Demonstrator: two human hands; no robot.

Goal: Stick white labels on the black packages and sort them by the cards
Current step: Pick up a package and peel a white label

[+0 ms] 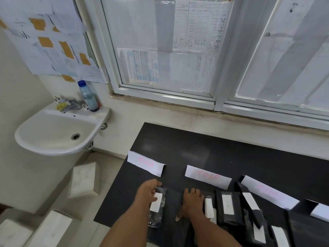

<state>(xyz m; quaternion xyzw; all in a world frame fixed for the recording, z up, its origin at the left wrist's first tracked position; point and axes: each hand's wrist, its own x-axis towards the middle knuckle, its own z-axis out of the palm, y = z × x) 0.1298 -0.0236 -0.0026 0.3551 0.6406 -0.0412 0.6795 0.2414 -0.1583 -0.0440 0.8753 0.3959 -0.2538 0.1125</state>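
A black package (159, 213) with a white label lies below the left card (146, 163) on the black table (213, 154). My left hand (148, 192) holds its upper end, thumb on the label. My right hand (192, 202) rests flat on the table, fingers spread, touching another labelled package (209, 208) below the middle card (208, 177). To the right, several labelled black packages (229, 207) lie in a row below the right card (269, 192). All three cards are white with pink writing.
A white sink (53, 132) with a tap and a blue-capped bottle (88, 97) hangs left of the table. White boxes (85, 179) stand on the floor below it. A window covered with papers runs behind the table.
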